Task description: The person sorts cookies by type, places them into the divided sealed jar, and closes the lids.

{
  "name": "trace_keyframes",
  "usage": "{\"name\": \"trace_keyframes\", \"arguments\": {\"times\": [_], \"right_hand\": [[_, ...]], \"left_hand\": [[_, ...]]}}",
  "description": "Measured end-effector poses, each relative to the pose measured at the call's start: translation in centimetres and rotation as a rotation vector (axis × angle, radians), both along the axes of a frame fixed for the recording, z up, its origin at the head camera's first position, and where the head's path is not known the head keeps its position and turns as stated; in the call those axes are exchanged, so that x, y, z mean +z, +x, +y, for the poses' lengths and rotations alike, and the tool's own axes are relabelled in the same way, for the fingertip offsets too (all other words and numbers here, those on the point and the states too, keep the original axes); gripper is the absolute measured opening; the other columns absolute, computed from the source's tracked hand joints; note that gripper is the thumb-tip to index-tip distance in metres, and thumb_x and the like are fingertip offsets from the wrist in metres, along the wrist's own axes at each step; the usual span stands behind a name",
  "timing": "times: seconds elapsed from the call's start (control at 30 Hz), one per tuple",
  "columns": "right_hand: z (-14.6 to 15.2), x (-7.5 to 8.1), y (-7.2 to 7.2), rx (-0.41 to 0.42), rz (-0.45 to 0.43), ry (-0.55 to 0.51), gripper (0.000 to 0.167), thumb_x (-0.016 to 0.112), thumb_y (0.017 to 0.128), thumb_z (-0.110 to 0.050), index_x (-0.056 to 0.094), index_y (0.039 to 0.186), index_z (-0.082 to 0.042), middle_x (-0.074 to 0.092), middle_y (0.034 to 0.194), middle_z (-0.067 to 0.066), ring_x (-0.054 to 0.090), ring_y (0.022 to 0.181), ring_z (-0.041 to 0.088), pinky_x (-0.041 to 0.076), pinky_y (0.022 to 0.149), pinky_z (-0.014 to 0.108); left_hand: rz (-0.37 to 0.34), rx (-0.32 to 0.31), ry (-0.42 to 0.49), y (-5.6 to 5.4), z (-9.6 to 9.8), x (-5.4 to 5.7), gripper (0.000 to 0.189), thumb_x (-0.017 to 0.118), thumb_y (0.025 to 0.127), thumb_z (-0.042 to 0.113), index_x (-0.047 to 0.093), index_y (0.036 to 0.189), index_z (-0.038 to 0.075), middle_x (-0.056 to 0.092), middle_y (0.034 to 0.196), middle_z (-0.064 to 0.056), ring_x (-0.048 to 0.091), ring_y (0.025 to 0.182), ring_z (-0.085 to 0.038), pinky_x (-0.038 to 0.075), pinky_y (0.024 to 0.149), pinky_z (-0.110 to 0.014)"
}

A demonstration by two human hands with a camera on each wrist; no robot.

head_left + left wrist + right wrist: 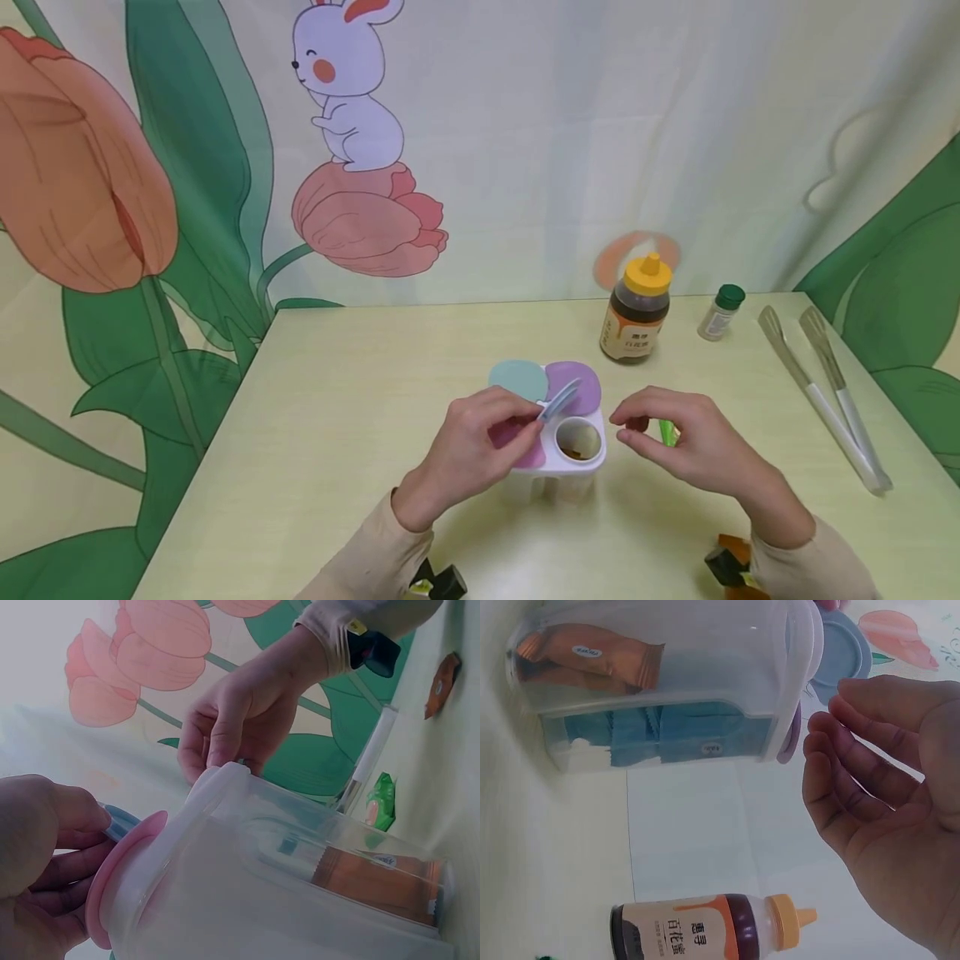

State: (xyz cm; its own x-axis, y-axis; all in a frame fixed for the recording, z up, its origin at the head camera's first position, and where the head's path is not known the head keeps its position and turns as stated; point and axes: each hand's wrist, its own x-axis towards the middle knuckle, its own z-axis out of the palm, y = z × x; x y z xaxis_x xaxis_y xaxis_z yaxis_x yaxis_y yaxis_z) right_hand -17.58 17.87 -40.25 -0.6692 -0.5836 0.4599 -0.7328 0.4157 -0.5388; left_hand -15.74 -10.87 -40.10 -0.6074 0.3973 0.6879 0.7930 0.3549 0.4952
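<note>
My left hand [483,437] pinches a pale blue round lid [559,402] by its edge above a clear divided storage box [558,485] with a white top. One round opening [577,439] of the box is uncovered, and brown wrapped packets [379,885] lie low inside that compartment. A teal lid [519,380], a purple lid [576,387] and a pink lid [124,877], partly behind my left hand, cover other openings. To the right of the box hovers my right hand [686,437], fingers loosely curved and holding nothing. Blue packets [675,735] show in another compartment.
Behind the box stands a honey bottle [636,312] with a yellow cap, near a small green-capped bottle [722,312]. Two long white-handled whisk-like utensils [832,400] lie at the right. A green packet [382,801] and a brown packet [442,685] lie near my right arm.
</note>
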Motion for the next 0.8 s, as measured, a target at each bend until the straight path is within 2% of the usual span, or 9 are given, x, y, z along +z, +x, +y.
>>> {"name": "trace_keyframes", "arguments": {"times": [0.23,0.8], "right_hand": [[1.2,-0.6,0.1,-0.038,-0.006,-0.005,0.037,0.077,0.079,0.0,0.068,0.101,-0.027,0.068,0.09,-0.013,0.059,0.078,-0.001,0.053,0.069,0.016],[3.6,-2.9,1.4,-0.126,-0.053,0.058,0.031,0.078,0.079,-0.003,0.068,0.098,-0.026,0.065,0.089,-0.017,0.058,0.075,-0.001,0.053,0.067,0.015]], "left_hand": [[-0.001,0.006,0.002,0.1,0.0,0.1,0.012,0.074,0.082,0.005,0.074,0.094,0.004,0.072,0.087,-0.003,0.066,0.081,-0.007,0.055,0.075,-0.012],[-0.014,0.004,0.001,0.0,0.1,0.1,0.012,0.074,0.083,0.006,0.074,0.095,0.004,0.072,0.088,-0.003,0.066,0.082,-0.007,0.055,0.075,-0.011]]}}
